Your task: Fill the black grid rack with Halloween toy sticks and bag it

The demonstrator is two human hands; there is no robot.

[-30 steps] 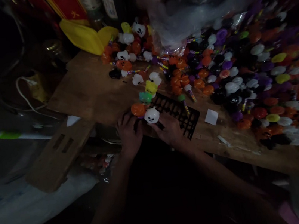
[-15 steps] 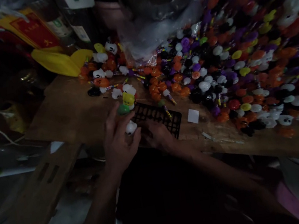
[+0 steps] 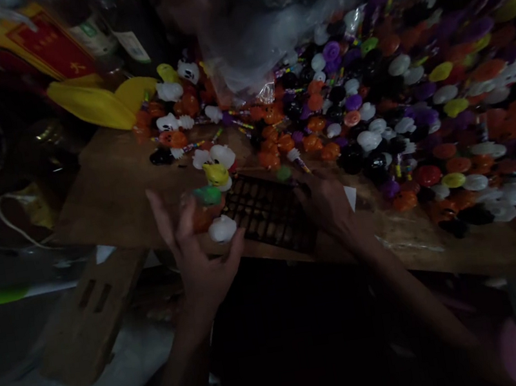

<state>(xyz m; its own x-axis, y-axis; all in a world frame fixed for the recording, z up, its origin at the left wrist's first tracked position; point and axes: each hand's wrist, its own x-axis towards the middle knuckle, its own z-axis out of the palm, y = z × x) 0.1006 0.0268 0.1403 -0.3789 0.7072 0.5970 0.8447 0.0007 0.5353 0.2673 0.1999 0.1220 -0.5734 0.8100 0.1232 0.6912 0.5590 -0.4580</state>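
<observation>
My left hand [image 3: 201,251] is open, fingers spread around small plastic figure heads at the left end of a dark slotted tray [image 3: 266,214]. Its thumb touches a white head [image 3: 222,228]; a green head [image 3: 208,195] sits by the fingertips, with a dim orange one between. Just behind stands a yellow head [image 3: 216,175]. At the tray's right end my right hand [image 3: 331,207] has its fingers closed at the shaft of a patterned stick with a blurred green topper [image 3: 284,174]. The fingers hide most of that shaft. Pale pieces show through the tray's slots.
A large heap of orange, white, purple and black figure heads [image 3: 376,135] covers the right of the wooden table [image 3: 104,184]. Behind are a clear plastic bag [image 3: 241,58] and a yellow scoop-like piece [image 3: 92,105]. A white paper [image 3: 351,196] lies beside my right hand.
My right hand has moved right, from the tray's left part to the green-topped stick at its right end. My left hand's fingers have spread wider. The view has shifted slightly.
</observation>
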